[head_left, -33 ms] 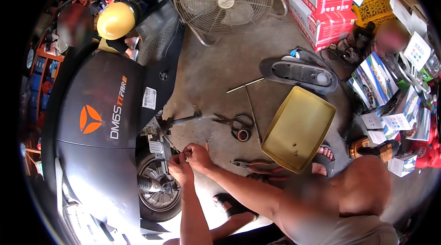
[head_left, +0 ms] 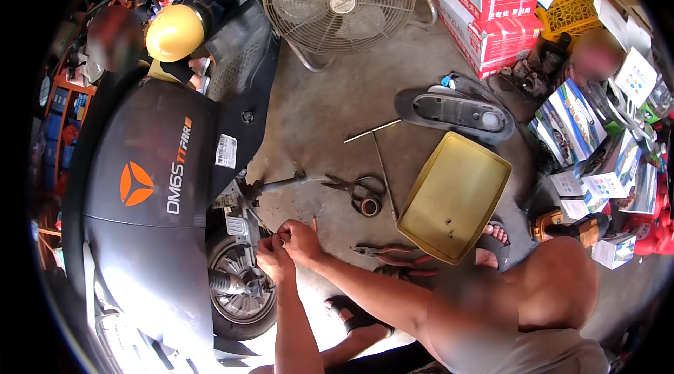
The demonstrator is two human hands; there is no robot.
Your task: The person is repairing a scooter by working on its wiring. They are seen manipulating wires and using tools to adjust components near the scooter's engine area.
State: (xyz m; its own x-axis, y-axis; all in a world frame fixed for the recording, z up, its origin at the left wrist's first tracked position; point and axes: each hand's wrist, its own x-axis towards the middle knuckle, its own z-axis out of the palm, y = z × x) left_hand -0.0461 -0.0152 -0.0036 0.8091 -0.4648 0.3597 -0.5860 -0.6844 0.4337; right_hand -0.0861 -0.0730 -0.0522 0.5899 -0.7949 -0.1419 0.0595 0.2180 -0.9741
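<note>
My left hand [head_left: 274, 260] and my right hand [head_left: 300, 242] meet beside the rear wheel [head_left: 242, 311] of a dark scooter [head_left: 151, 149]. Both are closed, fingertips pinched together at almost the same spot. Whatever they hold between them is too small to make out. Just beyond the fingers are the scooter's metal bracket [head_left: 239, 225] and a rod-like stand [head_left: 281, 182]. A shock absorber [head_left: 226, 281] runs across the wheel's hub, left of my left hand. On the floor to the right of my hands lie red-handled pliers [head_left: 393, 256].
Black scissors [head_left: 354, 187], a tape roll [head_left: 370, 206] and a T-handle wrench [head_left: 380, 163] lie ahead. A yellow tray [head_left: 456, 195] with small parts sits right, below a grey plastic cover [head_left: 456, 113]. A floor fan [head_left: 342, 2] and red-white boxes [head_left: 491, 16] stand farther off.
The whole view has shifted very slightly. My hands keep the same pinched pose beside the wheel.
</note>
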